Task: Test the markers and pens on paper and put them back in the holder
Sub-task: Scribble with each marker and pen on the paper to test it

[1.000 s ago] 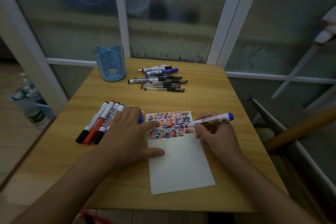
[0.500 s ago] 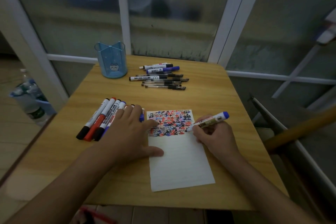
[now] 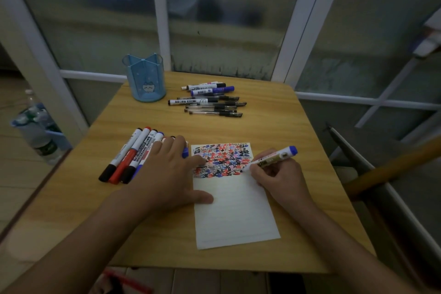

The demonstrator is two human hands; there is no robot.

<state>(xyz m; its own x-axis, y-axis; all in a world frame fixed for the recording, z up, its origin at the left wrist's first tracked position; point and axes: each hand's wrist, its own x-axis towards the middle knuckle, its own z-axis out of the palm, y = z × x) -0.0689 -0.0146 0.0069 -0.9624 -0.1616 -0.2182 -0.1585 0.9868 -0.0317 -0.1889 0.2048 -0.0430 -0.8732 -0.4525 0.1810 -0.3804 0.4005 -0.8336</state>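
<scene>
Head view: blue holder (image 3: 145, 81) at table's far edge, contents not visible. My right hand (image 3: 276, 175) pinches the blue-capped marker (image 3: 272, 159), tip on the scribbled paper (image 3: 229, 198); my left hand (image 3: 171, 169) lies flat, pinning the paper's edge.

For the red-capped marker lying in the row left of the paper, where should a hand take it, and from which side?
Pinch the red-capped marker at its white mid-barrel from above. It lies flat on the table, packed between neighbouring markers, so only its top is free. The left hand lies over the row's right part, so a grip nearer the cap end looks easier.
</scene>
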